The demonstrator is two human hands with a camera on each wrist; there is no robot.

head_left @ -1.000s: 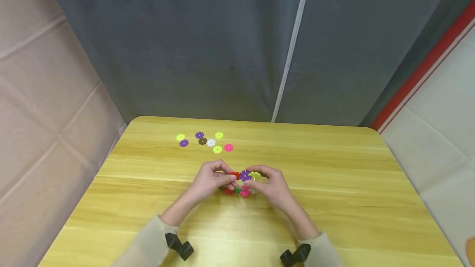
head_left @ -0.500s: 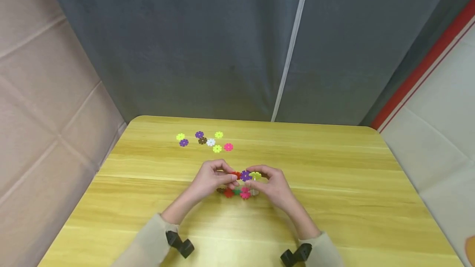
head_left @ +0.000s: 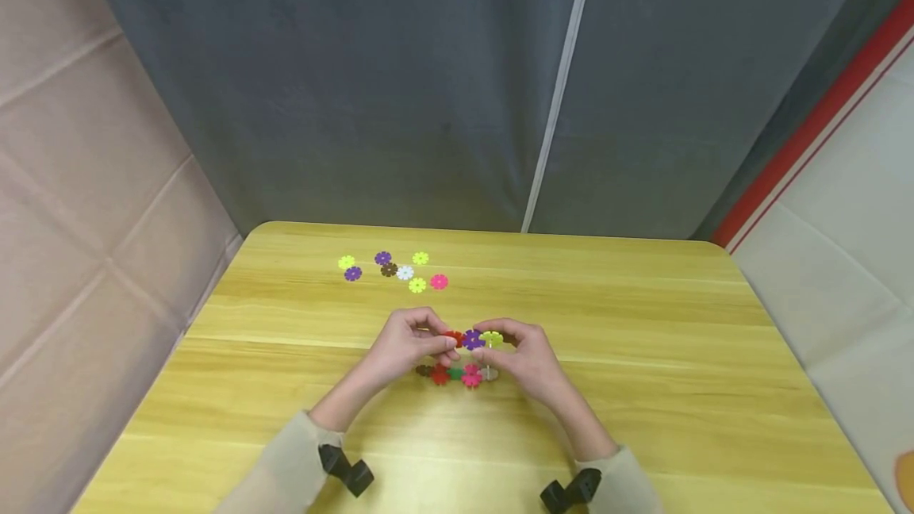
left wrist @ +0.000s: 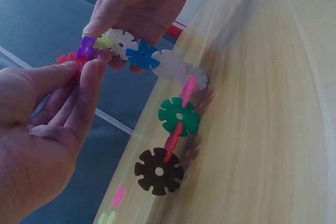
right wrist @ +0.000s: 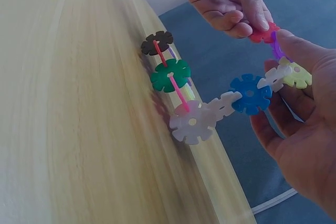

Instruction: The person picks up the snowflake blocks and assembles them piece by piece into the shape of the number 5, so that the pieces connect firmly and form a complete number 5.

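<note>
Barely shifted, left hand (head_left: 407,347) and right hand (head_left: 524,355) pinched the light, easily parted disc chain (head_left: 464,355) mid-tabletop (head_left: 643,387), best gripped by its end discs.

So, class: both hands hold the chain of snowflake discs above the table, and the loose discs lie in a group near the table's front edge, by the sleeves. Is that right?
Not quite. The left hand and right hand do hold the chain, but the loose discs lie beyond the hands, towards the table's far edge, not by the sleeves. The head view shows it.
</note>
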